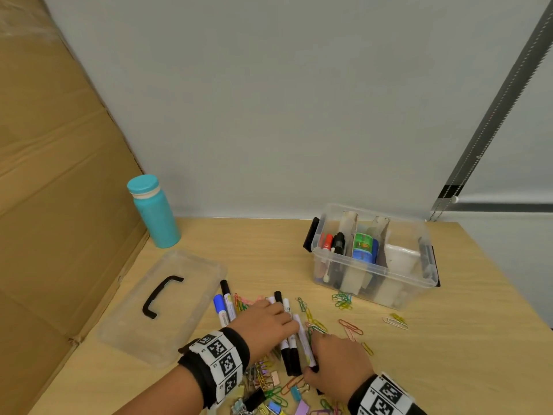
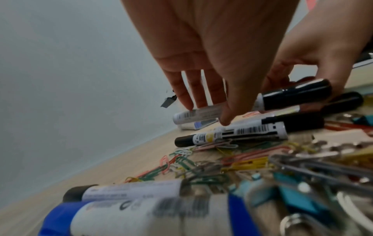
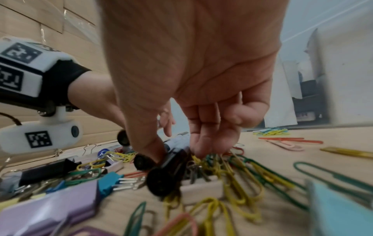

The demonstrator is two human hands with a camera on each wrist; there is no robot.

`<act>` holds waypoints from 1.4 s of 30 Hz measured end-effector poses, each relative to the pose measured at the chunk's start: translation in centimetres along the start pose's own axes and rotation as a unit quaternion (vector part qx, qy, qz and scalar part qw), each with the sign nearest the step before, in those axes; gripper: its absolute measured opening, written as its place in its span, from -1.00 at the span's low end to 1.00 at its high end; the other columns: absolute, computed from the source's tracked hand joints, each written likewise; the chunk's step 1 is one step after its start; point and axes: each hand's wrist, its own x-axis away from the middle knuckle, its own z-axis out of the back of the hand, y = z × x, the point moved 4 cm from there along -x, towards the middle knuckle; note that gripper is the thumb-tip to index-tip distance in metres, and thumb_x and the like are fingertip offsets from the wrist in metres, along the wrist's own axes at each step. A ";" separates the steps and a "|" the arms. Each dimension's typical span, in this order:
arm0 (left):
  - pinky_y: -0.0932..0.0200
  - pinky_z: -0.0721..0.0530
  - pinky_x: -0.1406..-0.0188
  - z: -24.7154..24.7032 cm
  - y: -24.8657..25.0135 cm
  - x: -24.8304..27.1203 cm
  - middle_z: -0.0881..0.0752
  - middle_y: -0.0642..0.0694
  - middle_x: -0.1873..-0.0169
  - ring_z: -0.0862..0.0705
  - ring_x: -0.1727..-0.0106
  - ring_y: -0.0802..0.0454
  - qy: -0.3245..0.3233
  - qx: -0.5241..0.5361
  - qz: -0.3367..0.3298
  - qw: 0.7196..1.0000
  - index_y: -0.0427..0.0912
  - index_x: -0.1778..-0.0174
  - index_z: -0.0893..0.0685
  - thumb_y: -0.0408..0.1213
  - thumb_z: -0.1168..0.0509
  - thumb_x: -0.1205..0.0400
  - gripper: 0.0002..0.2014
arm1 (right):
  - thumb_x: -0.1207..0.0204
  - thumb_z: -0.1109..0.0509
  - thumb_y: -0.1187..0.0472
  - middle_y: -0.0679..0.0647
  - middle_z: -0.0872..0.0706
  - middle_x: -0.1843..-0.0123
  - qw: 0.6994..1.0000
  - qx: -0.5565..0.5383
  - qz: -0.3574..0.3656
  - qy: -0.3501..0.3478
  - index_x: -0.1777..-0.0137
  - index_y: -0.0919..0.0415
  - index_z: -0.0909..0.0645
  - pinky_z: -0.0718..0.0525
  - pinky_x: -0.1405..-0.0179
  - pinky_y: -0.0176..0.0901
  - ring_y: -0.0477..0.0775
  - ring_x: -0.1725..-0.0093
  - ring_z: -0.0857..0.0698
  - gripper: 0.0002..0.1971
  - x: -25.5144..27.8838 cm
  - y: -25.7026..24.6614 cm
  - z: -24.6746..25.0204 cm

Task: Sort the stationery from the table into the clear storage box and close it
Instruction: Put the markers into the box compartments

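Several black-capped white markers (image 1: 288, 348) lie bunched among coloured paper clips (image 1: 315, 323) at the table's near middle. My left hand (image 1: 269, 322) lies over their upper ends, its straight fingers (image 2: 187, 99) touching one barrel (image 2: 198, 112). My right hand (image 1: 332, 360) pinches the black cap end of one marker (image 1: 303, 336) between thumb and fingers (image 3: 203, 143); that cap (image 3: 173, 161) sits low over the clips. The clear storage box (image 1: 389, 290) stands open at the far right, with markers and a tape roll between cardboard dividers.
The box's clear lid (image 1: 161, 307) with a black handle lies at the left. A blue marker (image 1: 220, 310) and a black one (image 1: 226, 295) lie beside it. A teal bottle (image 1: 155, 211) stands behind. Binder clips (image 1: 269, 381) pile near the front edge. Cardboard lines the left.
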 end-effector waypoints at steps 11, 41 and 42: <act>0.10 -0.73 0.10 -1.6 -0.5 -1.2 -0.75 -0.05 0.08 -0.71 0.04 -0.07 -0.020 -0.020 -0.035 0.999 -0.10 -0.03 -0.71 -0.37 -0.48 -0.40 -0.71 | -0.46 -0.35 0.00 -0.07 -0.63 0.19 0.971 -0.185 -0.025 0.148 0.15 -0.05 -0.47 -0.53 0.40 -0.31 -0.09 0.30 -0.62 -0.88 0.0 4.4 5.9; 0.37 -0.64 0.40 -2.1 -2.0 0.5 -0.68 0.22 0.28 -0.66 0.30 0.22 0.034 -0.005 -0.015 0.999 0.17 0.22 -0.72 -0.13 -0.67 0.02 -0.53 | -0.52 -0.22 -0.12 0.00 -0.59 0.07 0.995 -0.095 -0.038 -0.006 -0.03 0.02 -0.43 -0.63 0.12 -0.09 0.06 0.15 -0.60 -0.75 -2.3 0.8 1.0; 0.37 -0.65 0.38 -1.9 -2.2 0.8 -0.68 0.22 0.27 -0.66 0.30 0.22 0.051 0.007 -0.005 0.999 0.18 0.20 -0.71 -0.14 -0.67 0.03 -0.51 | -0.54 -0.21 -0.11 -0.02 -0.61 0.10 0.994 -0.104 -0.039 0.009 -0.03 0.01 -0.44 -0.66 0.14 -0.07 0.06 0.16 -0.63 -0.77 -1.9 1.1 1.9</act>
